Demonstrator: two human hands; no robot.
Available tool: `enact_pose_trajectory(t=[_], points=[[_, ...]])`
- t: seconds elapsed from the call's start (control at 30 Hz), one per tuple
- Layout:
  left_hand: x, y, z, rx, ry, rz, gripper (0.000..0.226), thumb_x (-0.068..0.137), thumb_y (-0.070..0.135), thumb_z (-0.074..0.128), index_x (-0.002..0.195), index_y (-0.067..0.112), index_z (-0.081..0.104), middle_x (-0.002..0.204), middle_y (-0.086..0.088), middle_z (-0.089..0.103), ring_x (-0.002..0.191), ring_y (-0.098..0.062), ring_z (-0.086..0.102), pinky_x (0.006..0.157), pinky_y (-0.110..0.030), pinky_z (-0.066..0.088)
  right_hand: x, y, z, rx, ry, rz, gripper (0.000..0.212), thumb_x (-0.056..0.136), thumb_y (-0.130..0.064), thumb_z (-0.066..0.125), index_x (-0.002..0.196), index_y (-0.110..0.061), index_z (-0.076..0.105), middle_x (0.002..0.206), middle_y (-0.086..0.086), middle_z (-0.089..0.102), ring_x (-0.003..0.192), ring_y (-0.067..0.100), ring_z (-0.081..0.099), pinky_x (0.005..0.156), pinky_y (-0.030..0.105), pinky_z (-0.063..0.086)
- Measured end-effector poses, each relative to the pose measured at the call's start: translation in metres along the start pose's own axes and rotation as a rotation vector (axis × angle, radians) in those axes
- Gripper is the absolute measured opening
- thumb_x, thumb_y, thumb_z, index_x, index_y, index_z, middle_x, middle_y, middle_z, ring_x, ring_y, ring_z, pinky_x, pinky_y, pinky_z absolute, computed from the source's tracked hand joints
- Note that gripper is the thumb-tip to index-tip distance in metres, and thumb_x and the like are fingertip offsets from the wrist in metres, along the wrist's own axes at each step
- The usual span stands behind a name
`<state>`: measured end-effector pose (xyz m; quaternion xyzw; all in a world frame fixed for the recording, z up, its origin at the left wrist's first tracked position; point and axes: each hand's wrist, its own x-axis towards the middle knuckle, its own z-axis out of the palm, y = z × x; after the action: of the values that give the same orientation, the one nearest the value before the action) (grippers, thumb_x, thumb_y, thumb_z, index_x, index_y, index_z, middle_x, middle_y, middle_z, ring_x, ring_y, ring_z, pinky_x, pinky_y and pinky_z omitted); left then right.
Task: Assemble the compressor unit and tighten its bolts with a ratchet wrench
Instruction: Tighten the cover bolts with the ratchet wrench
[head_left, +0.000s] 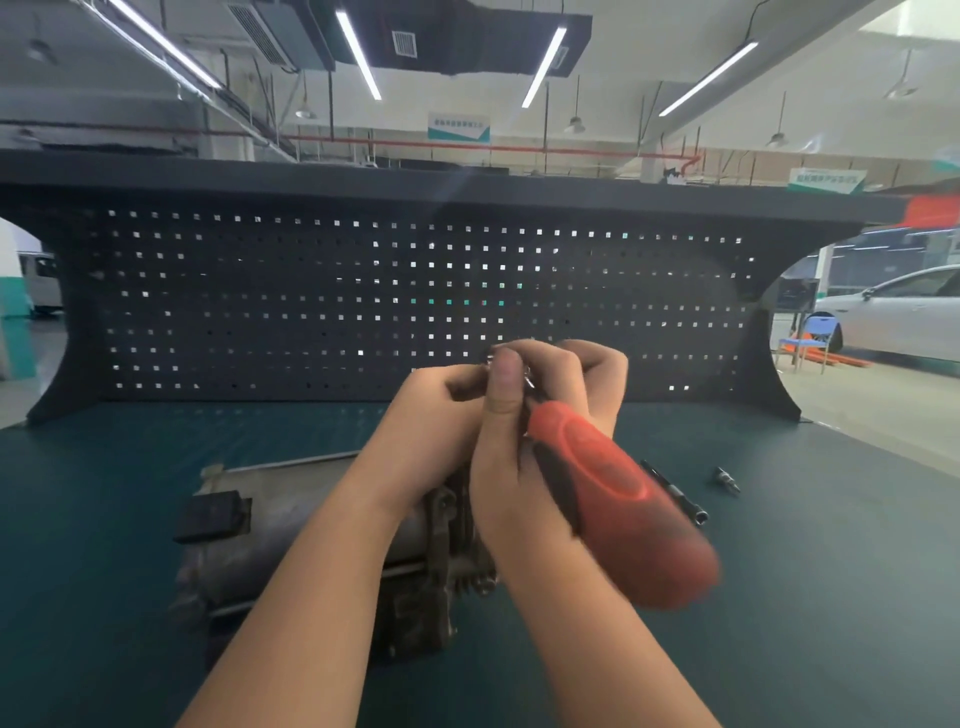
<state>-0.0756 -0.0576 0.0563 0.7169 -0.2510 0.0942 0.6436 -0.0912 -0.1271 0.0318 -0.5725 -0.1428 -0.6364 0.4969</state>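
Gripping the ratchet wrench (613, 499) in the right hand (524, 447), left hand (436, 415) fingers pinching its metal head, both above the compressor unit (311, 551) on the green counter (831, 597).

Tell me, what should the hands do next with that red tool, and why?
Probably finish fiddling with the head of the ratchet wrench, then lower it to the compressor. Both the left hand and right hand hold the wrench up in the air, above the compressor lying on the bench, so no bolt is being turned yet.
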Motion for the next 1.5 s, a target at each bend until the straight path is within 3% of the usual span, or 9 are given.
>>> enact_pose_trajectory(t=[0.07, 0.17, 0.23, 0.4, 0.6, 0.8, 1.0, 1.17, 1.5], points=[[0.003, -0.003, -0.007, -0.173, 0.072, 0.049, 0.029, 0.091, 0.011, 0.048, 0.104, 0.010, 0.074, 0.104, -0.008, 0.075, 0.102, -0.017, 0.068, 0.097, -0.039, 0.047, 0.007, 0.000, -0.007, 0.000, 0.038, -0.030, 0.020, 0.095, -0.048, 0.044, 0.095, -0.033, 0.056, 0.105, -0.022, 0.040, 0.079, 0.009, 0.061, 0.065, 0.030, 0.054], [0.009, -0.007, -0.018, -0.484, 0.276, 0.016, 0.039, 0.087, -0.001, 0.034, 0.095, 0.007, 0.072, 0.098, -0.002, 0.077, 0.106, -0.013, 0.068, 0.101, -0.029, 0.044, 0.019, -0.005, -0.015, 0.248, 0.184, 0.027, 0.007, 0.096, -0.026, 0.050, 0.089, -0.028, 0.048, 0.094, 0.006, 0.053, 0.073, 0.030, 0.065, 0.064, 0.031, 0.056], [0.014, -0.011, -0.019, -0.568, 0.303, -0.011, 0.042, 0.085, -0.005, 0.030, 0.089, 0.004, 0.071, 0.094, -0.006, 0.076, 0.103, -0.018, 0.069, 0.096, -0.030, 0.047, 0.024, -0.007, -0.018, 0.430, 0.226, 0.168, 0.011, 0.096, -0.018, 0.050, 0.086, -0.020, 0.047, 0.078, -0.002, 0.059, 0.067, 0.025, 0.068, 0.063, 0.029, 0.057], [0.017, -0.018, -0.019, -0.308, 0.326, 0.004, 0.042, 0.076, 0.003, 0.040, 0.067, 0.020, 0.078, 0.089, 0.000, 0.077, 0.104, -0.019, 0.068, 0.098, -0.039, 0.049, 0.024, -0.001, -0.015, 0.638, 0.136, 0.487, 0.019, 0.100, -0.017, 0.049, 0.083, -0.009, 0.048, 0.059, -0.011, 0.060, 0.059, 0.010, 0.065, 0.063, 0.026, 0.057], [0.009, -0.019, -0.036, -0.046, 0.260, 0.003, 0.033, 0.065, 0.016, 0.043, 0.060, 0.025, 0.075, 0.079, 0.007, 0.076, 0.092, -0.014, 0.069, 0.095, -0.041, 0.050, 0.021, 0.002, -0.011, 0.765, 0.043, 0.613, 0.018, 0.100, -0.020, 0.050, 0.089, -0.006, 0.049, 0.059, -0.009, 0.063, 0.058, 0.010, 0.068, 0.069, 0.026, 0.058], [0.001, -0.011, -0.041, -0.268, 0.088, -0.002, 0.045, 0.090, -0.003, 0.043, 0.068, 0.017, 0.077, 0.078, -0.005, 0.072, 0.083, -0.021, 0.065, 0.074, -0.029, 0.045, 0.016, 0.001, -0.006, 0.783, -0.072, 0.619, 0.022, 0.100, -0.020, 0.051, 0.081, -0.009, 0.046, 0.061, -0.009, 0.062, 0.063, 0.011, 0.069, 0.077, 0.034, 0.059], [-0.001, -0.013, -0.042, -0.268, 0.038, 0.005, 0.030, 0.087, -0.007, 0.043, 0.093, 0.000, 0.071, 0.097, -0.019, 0.068, 0.096, -0.030, 0.058, 0.088, -0.037, 0.039, 0.015, 0.004, -0.006, 0.767, -0.063, 0.615, 0.022, 0.099, -0.019, 0.051, 0.080, -0.010, 0.046, 0.060, -0.009, 0.062, 0.061, 0.011, 0.069, 0.078, 0.035, 0.059], [-0.001, -0.014, -0.044, -0.282, -0.003, 0.011, 0.027, 0.074, 0.004, 0.054, 0.089, 0.006, 0.076, 0.100, -0.022, 0.070, 0.098, -0.032, 0.061, 0.093, -0.038, 0.043, 0.018, 0.010, -0.006, 0.782, -0.057, 0.654, 0.020, 0.100, -0.019, 0.051, 0.084, -0.006, 0.049, 0.062, -0.007, 0.061, 0.060, 0.012, 0.067, 0.074, 0.032, 0.059], [0.001, -0.015, -0.044, -0.249, 0.013, -0.014, 0.033, 0.089, -0.008, 0.043, 0.093, 0.001, 0.075, 0.099, -0.023, 0.073, 0.095, -0.029, 0.066, 0.088, -0.033, 0.047, 0.023, 0.016, 0.000, 0.701, -0.070, 0.631, 0.025, 0.101, -0.017, 0.049, 0.077, -0.008, 0.053, 0.059, -0.004, 0.060, 0.059, 0.011, 0.063, 0.069, 0.031, 0.057]])
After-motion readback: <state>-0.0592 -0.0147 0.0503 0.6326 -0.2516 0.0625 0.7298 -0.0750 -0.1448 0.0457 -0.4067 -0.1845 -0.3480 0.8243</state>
